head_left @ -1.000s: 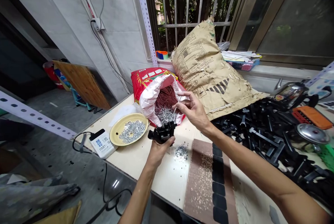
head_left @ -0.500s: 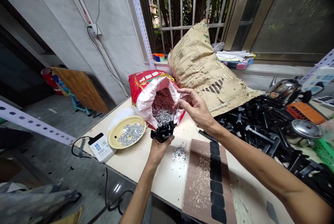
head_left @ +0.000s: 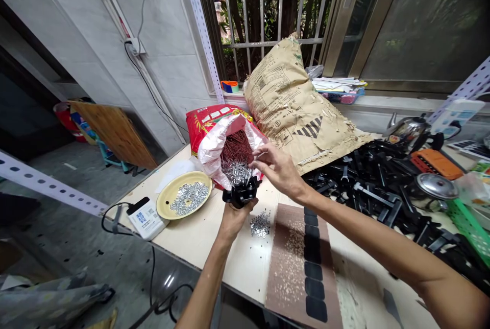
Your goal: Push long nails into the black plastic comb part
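The left hand [head_left: 235, 219] holds a black part [head_left: 240, 194] in front of the red bag [head_left: 204, 120]; the right hand [head_left: 282, 174], narrow, is at this bag's opening, its content I cannot tell.

Smooth plastic part [head_left: 240, 195], rough paper sack [head_left: 302, 109]
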Tool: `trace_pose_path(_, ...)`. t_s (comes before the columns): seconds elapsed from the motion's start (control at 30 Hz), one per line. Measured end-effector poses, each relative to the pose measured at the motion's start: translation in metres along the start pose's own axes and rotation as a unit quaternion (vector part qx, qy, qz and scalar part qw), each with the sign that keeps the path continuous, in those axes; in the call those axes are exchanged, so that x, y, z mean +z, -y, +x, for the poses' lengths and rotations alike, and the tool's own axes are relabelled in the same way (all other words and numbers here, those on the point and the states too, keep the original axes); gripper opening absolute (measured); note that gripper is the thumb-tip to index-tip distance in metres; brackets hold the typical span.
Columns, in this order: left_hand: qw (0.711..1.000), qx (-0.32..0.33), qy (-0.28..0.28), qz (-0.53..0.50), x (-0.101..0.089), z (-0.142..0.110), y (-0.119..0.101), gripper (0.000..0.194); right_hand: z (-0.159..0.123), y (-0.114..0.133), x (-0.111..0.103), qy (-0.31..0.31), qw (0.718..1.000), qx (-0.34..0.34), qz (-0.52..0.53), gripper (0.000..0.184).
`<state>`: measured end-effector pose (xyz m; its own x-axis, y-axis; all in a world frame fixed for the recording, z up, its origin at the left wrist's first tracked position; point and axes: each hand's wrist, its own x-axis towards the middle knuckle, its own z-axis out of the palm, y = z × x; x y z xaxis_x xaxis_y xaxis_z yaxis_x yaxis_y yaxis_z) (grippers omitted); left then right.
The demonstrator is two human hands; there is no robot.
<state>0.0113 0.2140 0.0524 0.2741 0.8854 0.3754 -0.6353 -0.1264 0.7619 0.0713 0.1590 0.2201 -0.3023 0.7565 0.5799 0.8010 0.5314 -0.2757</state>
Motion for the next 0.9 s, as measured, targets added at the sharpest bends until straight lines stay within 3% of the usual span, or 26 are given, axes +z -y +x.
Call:
trace_pose_path(0.17, 1.000, -0.004, -0.009, 0.010, -0.005, -0.005, -0.007, 0.042, -0.001, 0.001, 0.006, 0.078, 0.991, -0.058, -0.088, 0.018)
trace_pose_path(0.27, 0.999, -0.003, -0.043, 0.014, -0.015, -0.011, -0.010, 0.036, 0.011, -0.015, 0.003, 0.060, 0.995, -0.046, -0.066, 0.022)
trace_pose_path(0.33, 0.997, -0.009, -0.080, 0.021, -0.022, -0.013, -0.009, 0.034, 0.022, -0.036, 0.003, 0.044, 0.992, -0.001, -0.122, 0.020)
trace_pose_path(0.47, 0.993, -0.008, -0.118, 0.012, -0.035, -0.010, -0.006, 0.037, 0.036, -0.084, 0.024, 0.143, 0.927, 0.104, -0.330, 0.018)
trace_pose_path(0.6, 0.993, -0.002, -0.119, 0.023, -0.043, -0.003, -0.002, 0.035, 0.041, -0.115, 0.059, 0.168, 0.880, 0.180, -0.406, 0.022)
trace_pose_path(0.77, 0.995, -0.036, -0.084, -0.043, -0.046, -0.001, 0.003, 0.032, 0.046, -0.119, 0.080, 0.182, 0.846, 0.203, -0.458, 0.022)
trace_pose_path(0.9, 0.980, -0.107, -0.056, -0.161, -0.048, 0.004, 0.008, 0.038, 0.045, -0.097, 0.061, 0.156, 0.847, 0.175, -0.477, 0.029)
